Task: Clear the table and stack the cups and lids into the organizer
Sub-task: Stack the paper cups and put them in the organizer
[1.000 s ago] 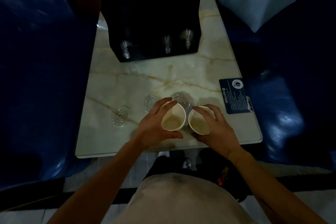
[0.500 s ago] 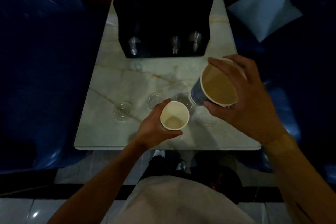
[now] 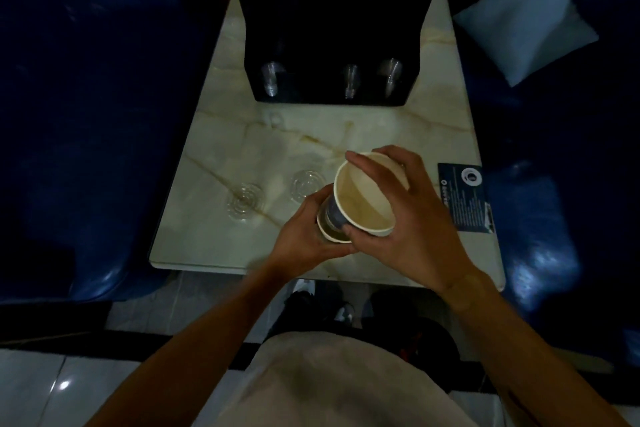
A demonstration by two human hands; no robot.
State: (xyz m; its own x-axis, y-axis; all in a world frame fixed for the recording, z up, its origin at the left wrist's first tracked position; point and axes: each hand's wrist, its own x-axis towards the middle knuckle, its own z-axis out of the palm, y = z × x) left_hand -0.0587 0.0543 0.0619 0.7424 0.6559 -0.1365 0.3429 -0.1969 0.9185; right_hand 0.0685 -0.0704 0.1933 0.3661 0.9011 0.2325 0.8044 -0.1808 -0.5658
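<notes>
My right hand (image 3: 412,218) grips a paper cup (image 3: 362,199) by its rim, tilted, with its base going into a second paper cup (image 3: 329,234) that my left hand (image 3: 304,237) holds from the left. Only the lower cup's rim shows. Two clear plastic lids (image 3: 245,201) (image 3: 306,182) lie on the marble table (image 3: 221,156) left of the cups. The black organizer (image 3: 332,21) stands at the far end with three stacks of clear cups (image 3: 270,78) (image 3: 350,80) (image 3: 390,74) in its slots.
A dark blue card (image 3: 465,196) lies at the table's right edge. Dark blue seats flank the table on both sides, and a pale cushion (image 3: 523,15) rests on the right one. A small clear ring (image 3: 275,120) sits in front of the organizer.
My right hand lifted its cup off the table, swung it up to the right, then brought it down and left into the cup in my left hand.
</notes>
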